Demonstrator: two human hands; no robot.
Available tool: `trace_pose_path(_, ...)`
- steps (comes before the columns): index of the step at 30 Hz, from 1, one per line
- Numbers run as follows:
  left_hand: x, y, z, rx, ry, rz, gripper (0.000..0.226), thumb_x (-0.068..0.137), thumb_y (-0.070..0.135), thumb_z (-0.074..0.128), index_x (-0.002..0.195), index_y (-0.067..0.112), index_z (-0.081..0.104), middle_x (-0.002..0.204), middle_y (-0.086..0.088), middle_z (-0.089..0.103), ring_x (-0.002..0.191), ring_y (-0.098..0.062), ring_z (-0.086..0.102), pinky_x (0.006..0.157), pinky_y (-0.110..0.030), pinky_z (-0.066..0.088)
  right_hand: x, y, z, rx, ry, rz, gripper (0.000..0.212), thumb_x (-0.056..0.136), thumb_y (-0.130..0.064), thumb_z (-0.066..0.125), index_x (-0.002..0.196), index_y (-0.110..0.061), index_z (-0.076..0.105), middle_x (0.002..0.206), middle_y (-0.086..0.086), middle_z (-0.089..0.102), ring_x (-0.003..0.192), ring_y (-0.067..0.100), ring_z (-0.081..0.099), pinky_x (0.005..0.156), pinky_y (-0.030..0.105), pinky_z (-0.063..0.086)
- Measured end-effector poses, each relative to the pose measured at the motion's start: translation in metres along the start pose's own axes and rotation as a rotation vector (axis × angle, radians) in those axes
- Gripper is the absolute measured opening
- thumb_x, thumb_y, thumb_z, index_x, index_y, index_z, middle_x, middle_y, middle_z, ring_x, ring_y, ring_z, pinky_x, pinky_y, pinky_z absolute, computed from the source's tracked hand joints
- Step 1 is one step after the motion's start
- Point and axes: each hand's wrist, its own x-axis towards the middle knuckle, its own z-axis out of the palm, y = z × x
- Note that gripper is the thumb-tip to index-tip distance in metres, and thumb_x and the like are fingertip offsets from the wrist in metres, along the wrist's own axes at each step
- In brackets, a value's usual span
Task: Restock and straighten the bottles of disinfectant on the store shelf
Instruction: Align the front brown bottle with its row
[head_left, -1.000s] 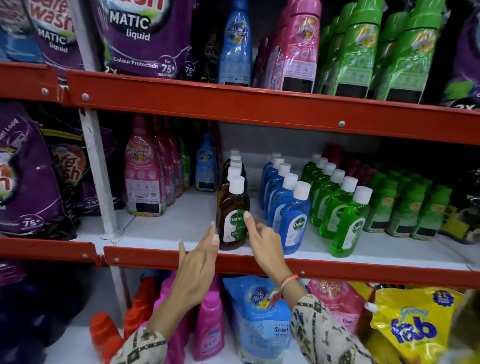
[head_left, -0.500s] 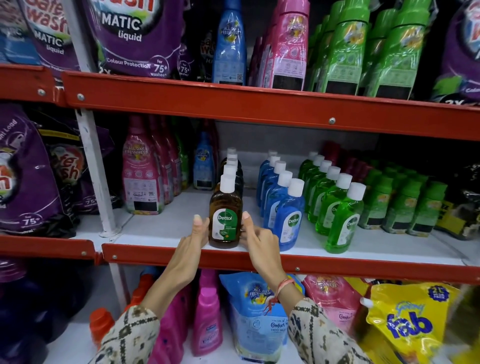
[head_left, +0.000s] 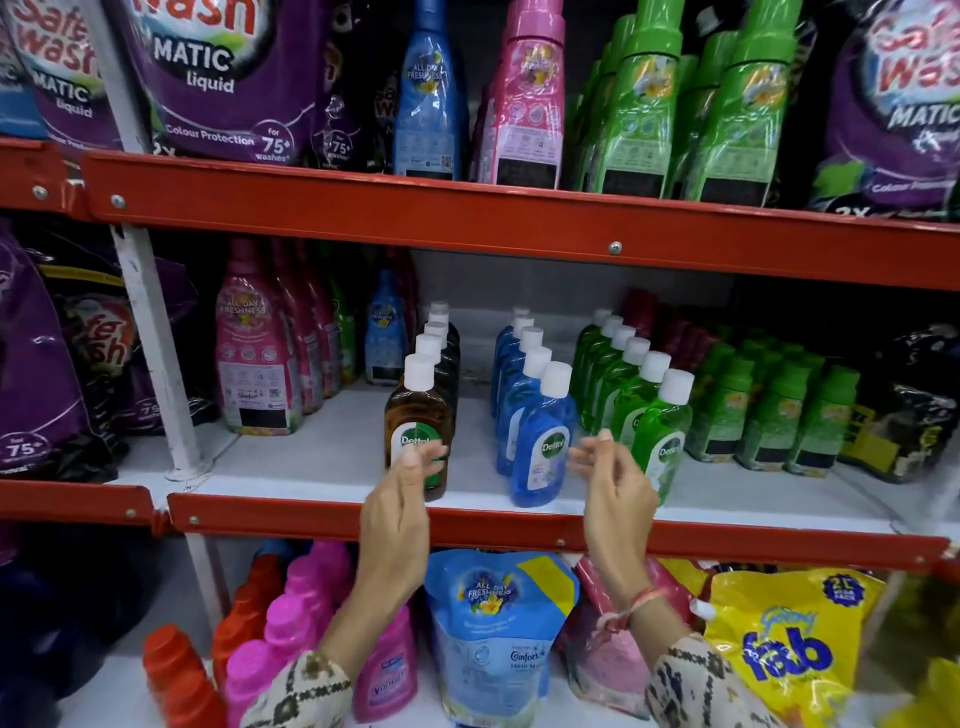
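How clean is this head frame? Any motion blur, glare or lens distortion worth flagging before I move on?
Head view: both hands are motion-blurred, the left hand smeared over the brown Dettol bottle, the right hand by the blue bottle. The bottle labels read sharp. Glare streaks the green bottles on the top shelf. Wide-angle distortion bows the red shelf rail. The bottom left corner is dim.

Going off the front brown bottle (head_left: 418, 421): I'm seeing bare white shelf (head_left: 311, 452) stretching to its left, open right up to the pink bottles (head_left: 257, 353). To its right a narrow lane is running back before the blue row (head_left: 535, 410) starts blocking. Green row (head_left: 657, 421) is sitting tight against the blue one, no gap. Overhead the red beam (head_left: 467, 218) is capping the reach.
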Motion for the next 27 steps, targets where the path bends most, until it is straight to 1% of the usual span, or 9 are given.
trace_pose_path(3, 0.000, 0.003, 0.020, 0.020, -0.207, -0.170, 0.101, 0.076, 0.088, 0.008, 0.142, 0.023, 0.048, 0.147, 0.002, 0.052, 0.132, -0.007, 0.049, 0.117, -0.028, 0.028, 0.010, 0.010, 0.001, -0.061, -0.219, 0.234, 0.054, 0.097, -0.060, 0.034, 0.113, -0.020, 0.066, 0.113, 0.009, 0.070, 0.110, 0.028, 0.064, 0.096, 0.038, 0.046)
trace_pose_path(5, 0.003, 0.006, 0.030, 0.043, -0.312, -0.304, 0.128, 0.053, 0.103, 0.004, 0.148, 0.024, 0.039, 0.154, 0.003, 0.041, 0.141, -0.014, 0.040, 0.123, -0.043, 0.017, 0.013, 0.016, 0.008, -0.065, -0.343, 0.377, 0.074, 0.088, -0.075, 0.031, 0.110, -0.016, 0.069, 0.120, 0.008, 0.068, 0.112, 0.028, 0.062, 0.105, 0.041, 0.044)
trace_pose_path(7, 0.001, 0.010, 0.037, 0.034, -0.409, -0.364, 0.135, 0.044, 0.107, 0.005, 0.149, 0.028, 0.036, 0.155, 0.004, 0.040, 0.142, -0.015, 0.038, 0.123, -0.043, 0.014, 0.015, 0.031, 0.016, -0.054, -0.382, 0.403, 0.096, 0.071, -0.092, 0.026, 0.091, -0.011, 0.072, 0.116, 0.015, 0.072, 0.108, 0.031, 0.066, 0.107, 0.049, 0.044)
trace_pose_path(10, -0.005, 0.017, 0.044, 0.015, -0.481, -0.387, 0.126, 0.052, 0.103, 0.006, 0.150, 0.028, 0.034, 0.148, 0.015, 0.040, 0.136, -0.009, 0.039, 0.120, -0.038, 0.016, 0.017, 0.066, 0.024, -0.072, -0.410, 0.391, 0.122, 0.060, -0.101, 0.025, 0.103, 0.007, 0.064, 0.108, 0.024, 0.073, 0.105, 0.038, 0.067, 0.103, 0.058, 0.046)
trace_pose_path(12, -0.006, 0.020, 0.046, -0.016, -0.461, -0.388, 0.121, 0.056, 0.095, 0.009, 0.150, 0.023, 0.034, 0.133, 0.017, 0.041, 0.127, -0.006, 0.040, 0.121, -0.037, 0.019, 0.016, 0.066, 0.020, -0.073, -0.412, 0.392, 0.122, 0.061, -0.101, 0.025, 0.104, 0.006, 0.064, 0.106, 0.023, 0.074, 0.103, 0.037, 0.068, 0.101, 0.058, 0.047)
trace_pose_path(14, -0.001, 0.020, 0.046, -0.031, -0.418, -0.399, 0.125, 0.054, 0.099, 0.011, 0.151, 0.023, 0.033, 0.140, 0.016, 0.041, 0.132, -0.006, 0.039, 0.123, -0.039, 0.019, 0.014, 0.051, 0.014, -0.035, -0.408, 0.394, 0.110, 0.064, -0.099, 0.027, 0.092, -0.002, 0.072, 0.105, 0.017, 0.076, 0.102, 0.033, 0.069, 0.102, 0.055, 0.048)
trace_pose_path(18, 0.011, 0.015, 0.048, -0.054, -0.385, -0.390, 0.131, 0.053, 0.100, 0.014, 0.153, 0.017, 0.029, 0.158, -0.004, 0.035, 0.142, -0.018, 0.037, 0.123, -0.042, 0.022, 0.009, 0.023, -0.001, 0.023, -0.411, 0.358, 0.050, 0.092, -0.067, 0.038, 0.072, -0.032, 0.068, 0.099, 0.003, 0.074, 0.103, 0.022, 0.070, 0.105, 0.046, 0.050)
trace_pose_path(24, 0.015, 0.022, 0.062, -0.068, -0.368, -0.363, 0.125, 0.055, 0.092, 0.015, 0.152, 0.014, 0.033, 0.155, -0.008, 0.039, 0.140, -0.021, 0.041, 0.121, -0.039, 0.025, 0.021, 0.020, -0.016, 0.019, -0.411, 0.312, 0.052, 0.095, -0.061, 0.040, 0.093, -0.022, 0.073, 0.099, 0.003, 0.072, 0.103, 0.020, 0.071, 0.103, 0.044, 0.052)
trace_pose_path(27, 0.014, 0.020, 0.066, -0.040, -0.325, -0.333, 0.127, 0.054, 0.103, 0.015, 0.149, 0.020, 0.038, 0.150, 0.001, 0.045, 0.137, -0.016, 0.044, 0.121, -0.041, 0.024, 0.024, 0.015, -0.022, -0.033, -0.427, 0.260, 0.062, 0.092, -0.067, 0.039, 0.083, -0.015, 0.072, 0.100, 0.009, 0.075, 0.103, 0.026, 0.071, 0.102, 0.049, 0.051)
